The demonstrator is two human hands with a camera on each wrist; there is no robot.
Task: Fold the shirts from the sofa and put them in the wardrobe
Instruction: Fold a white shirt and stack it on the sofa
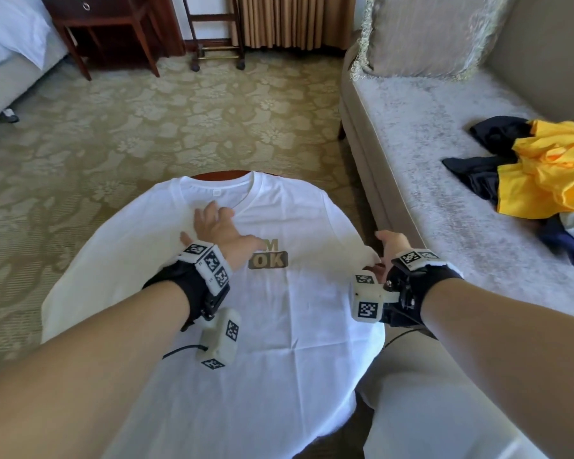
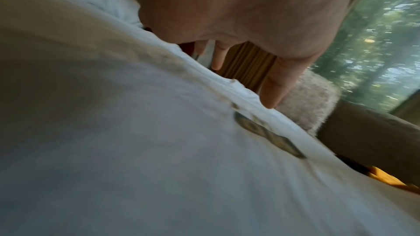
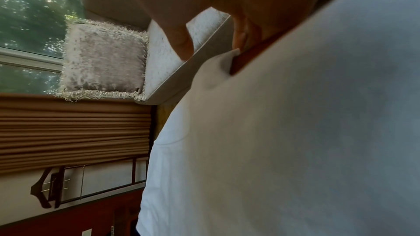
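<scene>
The white shirt [image 1: 212, 309] is lying flat on a round table [image 1: 219, 174], hanging over its rim on both sides. The left hand [image 1: 217, 226] is pressing flat on the shirt just below the collar, fingers [image 2: 276, 85] straight and spread. Right of the shirt's print, the right hand [image 1: 390, 246] is pinching the sleeve tip at the shirt's right edge. Further right, the sofa [image 1: 428, 134] is holding a pile of clothes [image 1: 537, 170], well apart from the shirt

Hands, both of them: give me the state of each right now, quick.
Left hand: open, fingers spread, pressing flat on the white shirt near its collar.
Right hand: at the shirt's sleeve edge by the sofa; cannot tell whether it grips the cloth.
</scene>
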